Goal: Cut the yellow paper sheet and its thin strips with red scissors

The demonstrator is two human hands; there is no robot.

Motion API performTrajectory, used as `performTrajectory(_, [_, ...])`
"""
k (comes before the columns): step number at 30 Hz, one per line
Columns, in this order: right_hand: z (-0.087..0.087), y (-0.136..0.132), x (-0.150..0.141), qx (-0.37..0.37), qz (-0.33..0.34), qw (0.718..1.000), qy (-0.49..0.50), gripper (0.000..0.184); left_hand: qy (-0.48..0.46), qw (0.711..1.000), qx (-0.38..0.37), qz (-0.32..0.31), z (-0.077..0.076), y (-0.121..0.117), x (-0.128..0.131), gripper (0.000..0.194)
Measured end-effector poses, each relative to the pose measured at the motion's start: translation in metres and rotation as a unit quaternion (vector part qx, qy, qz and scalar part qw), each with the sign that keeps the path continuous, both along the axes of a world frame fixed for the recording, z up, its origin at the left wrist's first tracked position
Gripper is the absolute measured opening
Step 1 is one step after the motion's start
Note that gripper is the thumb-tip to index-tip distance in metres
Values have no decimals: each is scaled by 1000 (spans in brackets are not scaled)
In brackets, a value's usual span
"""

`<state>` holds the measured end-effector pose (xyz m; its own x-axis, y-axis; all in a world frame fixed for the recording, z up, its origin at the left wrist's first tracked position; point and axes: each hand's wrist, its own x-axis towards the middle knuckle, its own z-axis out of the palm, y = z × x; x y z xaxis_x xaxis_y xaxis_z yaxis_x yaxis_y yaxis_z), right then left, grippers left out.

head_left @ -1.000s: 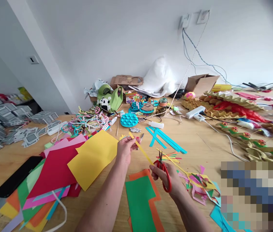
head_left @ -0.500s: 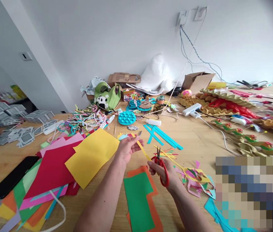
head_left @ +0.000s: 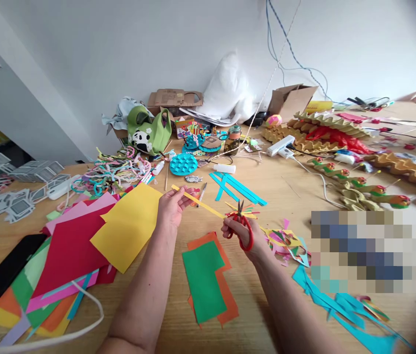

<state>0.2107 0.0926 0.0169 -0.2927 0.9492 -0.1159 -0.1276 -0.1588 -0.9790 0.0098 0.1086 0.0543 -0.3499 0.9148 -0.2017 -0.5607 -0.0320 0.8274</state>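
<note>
A narrow yellow paper strip point(head_left: 208, 208) is stretched between my two hands above the table. The fingers of my left hand point(head_left: 170, 209) pinch its far left end. My right hand point(head_left: 247, 236) has red-handled scissors point(head_left: 240, 223) hooked on its fingers, blades pointing up and away, and pinches the strip's other end between thumb and finger. Below them lies a green paper piece point(head_left: 204, 278) on top of an orange one point(head_left: 228, 300), both with a notched corner. Beside my left forearm rest yellow sheets point(head_left: 129, 231).
On the left is a pile of coloured paper with a red sheet point(head_left: 71, 250) and a black phone point(head_left: 9, 265). Blue strips point(head_left: 239, 189) lie beyond my hands. Paper scraps point(head_left: 285, 241) are to the right. A white cable point(head_left: 93, 314) loops at the front left.
My left hand has drawn farther from my right hand, and more of the yellow strip shows between them. The view has tilted down and shifted slightly right.
</note>
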Motion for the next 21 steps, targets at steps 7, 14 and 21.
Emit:
performTrajectory(7, [1, 2, 4, 16, -52, 998, -23, 25, 45, 999, 5, 22, 1, -1, -3, 19])
performTrajectory(14, [11, -2, 8, 71, 33, 994, -72, 33, 46, 993, 81, 70, 26, -12, -5, 22])
performTrajectory(21, [1, -14, -2, 370, 142, 850, -348, 21, 75, 969, 177, 157, 64, -40, -19, 18])
